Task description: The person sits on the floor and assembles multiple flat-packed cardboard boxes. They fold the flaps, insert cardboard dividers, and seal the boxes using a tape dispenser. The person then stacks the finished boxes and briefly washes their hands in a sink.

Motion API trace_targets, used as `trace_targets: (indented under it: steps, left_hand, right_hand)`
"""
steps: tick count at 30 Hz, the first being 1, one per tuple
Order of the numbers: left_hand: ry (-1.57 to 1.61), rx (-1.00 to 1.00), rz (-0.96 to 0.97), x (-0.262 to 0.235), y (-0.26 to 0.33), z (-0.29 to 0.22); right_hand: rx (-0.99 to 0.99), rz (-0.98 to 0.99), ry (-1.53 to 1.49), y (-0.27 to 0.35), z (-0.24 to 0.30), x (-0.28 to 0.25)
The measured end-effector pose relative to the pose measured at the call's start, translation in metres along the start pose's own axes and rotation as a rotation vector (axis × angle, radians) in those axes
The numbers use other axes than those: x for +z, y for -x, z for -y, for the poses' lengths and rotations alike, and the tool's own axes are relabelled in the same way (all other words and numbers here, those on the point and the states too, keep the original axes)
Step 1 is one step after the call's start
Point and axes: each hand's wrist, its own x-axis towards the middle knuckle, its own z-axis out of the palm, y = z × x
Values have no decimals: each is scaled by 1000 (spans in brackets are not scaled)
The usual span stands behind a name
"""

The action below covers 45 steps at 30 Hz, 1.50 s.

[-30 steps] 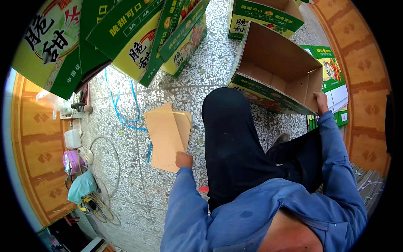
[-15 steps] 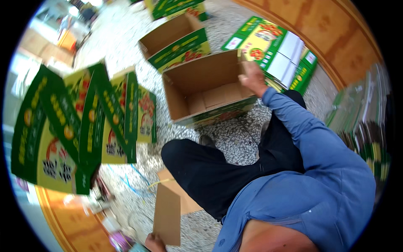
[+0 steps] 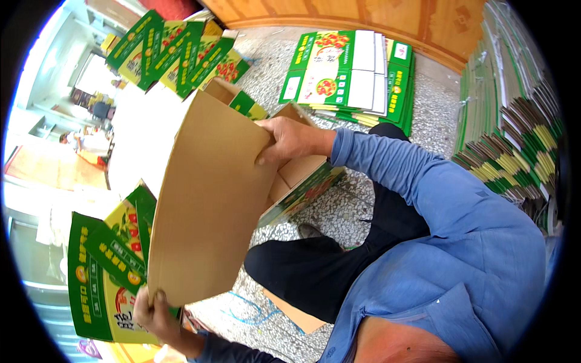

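A large plain brown cardboard sheet [image 3: 206,199] is held up between my hands, bent slightly. My left hand [image 3: 156,314] grips its lower edge at the bottom left. My right hand [image 3: 290,140] grips its upper right edge, the blue sleeve stretched out behind it. Partly hidden behind the sheet is an open green-and-brown carton [image 3: 302,181] on the speckled floor. My dark-trousered leg [image 3: 315,266] is bent below it.
Flat green printed cartons [image 3: 351,75] lie stacked at the top centre by a wooden wall. More folded cartons [image 3: 514,139] are piled at the right. Assembled green boxes stand at the upper left [image 3: 175,54] and lower left [image 3: 109,278]. Blue cord [image 3: 254,308] lies on the floor.
My left hand has lifted the brown sheet from the floor up in front of me. My right hand left the open carton's rim and took the sheet's upper edge. The view swung round.
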Motion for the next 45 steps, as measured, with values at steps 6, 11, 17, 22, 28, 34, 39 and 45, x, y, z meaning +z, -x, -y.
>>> trace_targets:
  steps: [6,11,17,22,28,34,39,45]
  left_hand:
    - [403,-544,-215,153,-74,141]
    - [347,-726,38,261,-56,219]
    - [83,-801,270,321,-18,303]
    - [-14,-927,410,312,-4,310]
    - [-438,-500,746,358,2,303]
    - [-213,-708,498,322,-17,323]
    - [350,-727,315,268,-47,307]
    - [539,-603,234,182,-145,163]
  right_hand:
    - [436,-332,12,53,-46,-87]
    - [765,-500,-43,98,-77,-115]
    - [954,-386,136,82,-125,-88]
    - [722,-231,1003,81,-149,-76]
    - [920,114,1036,130,-208,-94]
    - [892,-159,702,76,-190,-97]
    - [919,-238,347,-12,-114,-140]
    - [662,-128,538,-134,30,-185]
